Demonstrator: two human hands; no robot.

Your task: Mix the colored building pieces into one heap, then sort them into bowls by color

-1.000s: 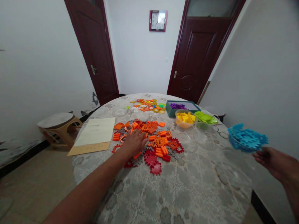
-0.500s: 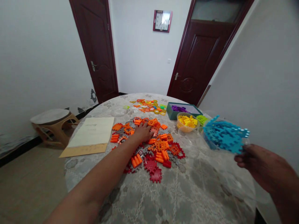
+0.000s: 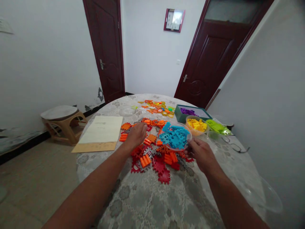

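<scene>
My right hand (image 3: 201, 155) grips the near rim of a clear bowl (image 3: 188, 137) full of blue interlocking plastic pieces (image 3: 175, 136), held just above a heap of orange and red pieces (image 3: 157, 156) on the round table (image 3: 152, 197). My left hand (image 3: 136, 135) rests palm down on the left side of that heap, fingers curled over orange pieces; whether it holds one is hidden.
Behind the heap stand a bowl of yellow pieces (image 3: 196, 124), a bowl of green pieces (image 3: 217, 128), a teal box with purple pieces (image 3: 190, 113) and a mixed pile (image 3: 157, 107). A paper sheet on cardboard (image 3: 101, 132) lies left. Glasses (image 3: 234, 147), an empty clear bowl (image 3: 260, 194), a stool (image 3: 60, 122).
My right hand has brought the bowl of blue pieces from the far right in over the orange and red heap. My left hand has drawn back slightly on the heap.
</scene>
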